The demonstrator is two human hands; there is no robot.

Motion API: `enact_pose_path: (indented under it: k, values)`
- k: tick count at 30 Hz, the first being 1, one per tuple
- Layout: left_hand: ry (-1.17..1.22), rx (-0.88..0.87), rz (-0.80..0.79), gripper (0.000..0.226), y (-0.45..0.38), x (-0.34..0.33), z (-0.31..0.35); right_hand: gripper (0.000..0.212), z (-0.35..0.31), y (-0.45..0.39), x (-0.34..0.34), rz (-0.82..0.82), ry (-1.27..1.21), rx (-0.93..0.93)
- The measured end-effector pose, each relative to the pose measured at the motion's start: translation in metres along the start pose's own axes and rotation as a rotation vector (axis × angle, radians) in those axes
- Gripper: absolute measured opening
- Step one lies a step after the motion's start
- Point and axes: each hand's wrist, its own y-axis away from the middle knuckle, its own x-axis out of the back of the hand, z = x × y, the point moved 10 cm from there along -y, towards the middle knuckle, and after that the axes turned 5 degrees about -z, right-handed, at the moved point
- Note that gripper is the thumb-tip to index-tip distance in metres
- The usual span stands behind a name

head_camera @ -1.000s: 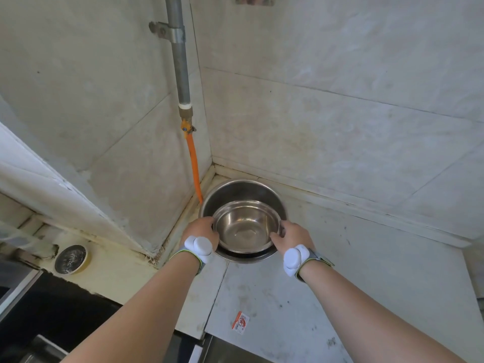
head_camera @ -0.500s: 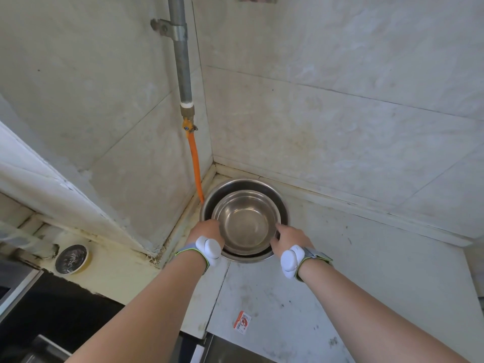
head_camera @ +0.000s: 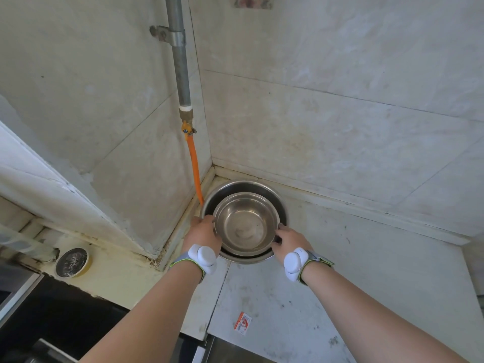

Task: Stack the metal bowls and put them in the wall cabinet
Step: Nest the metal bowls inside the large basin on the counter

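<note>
Right in the corner of the counter [head_camera: 340,297], where the two tiled walls meet, a small bowl [head_camera: 245,226] sits nested inside a big bowl [head_camera: 272,195]. Both are bare metal, and the small one lies toward the near side of the big one. The left hand [head_camera: 203,233] is curled over the near-left rim, its fingers closed on the edge of the small bowl. The right hand [head_camera: 289,238] grips the near-right side in the same way, fingers hooked over the rims; whether it pinches one bowl or both I cannot tell. Each wrist wears a band with a white puck [head_camera: 203,255] on top. An orange hose [head_camera: 193,163] drops from a grey pipe [head_camera: 180,61] and ends just behind the big bowl's left edge. A small red-and-white packet [head_camera: 243,323] lies on the counter nearer to me, between the forearms. Off to the left, a round tin [head_camera: 72,262] rests on a lower ledge.
</note>
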Motion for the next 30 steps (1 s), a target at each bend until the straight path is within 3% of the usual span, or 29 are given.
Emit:
enact_pose_path:
  k: [4, 8, 12, 18, 30]
  values:
    - [0.044, 0.050, 0.056, 0.042, 0.002, 0.011, -0.007, 0.020, 0.013, 0.002, 0.015, 0.129, -0.140, -0.059]
    - [0.093, 0.079, 0.068, 0.051, 0.007, 0.018, -0.008, 0.043, 0.029, 0.002, 0.019, 0.185, -0.273, -0.171]
    - [0.146, -0.013, -0.009, 0.045, 0.011, 0.010, 0.001, 0.069, 0.046, -0.001, 0.002, 0.089, -0.430, -0.267]
    - [0.182, 0.014, 0.000, 0.049, 0.016, 0.010, -0.004, 0.062, 0.057, 0.006, -0.007, 0.044, -0.512, -0.306]
    - [0.137, 0.004, -0.103, 0.039, 0.034, -0.020, 0.008, 0.044, 0.103, 0.066, 0.004, 0.142, -0.474, -0.400]
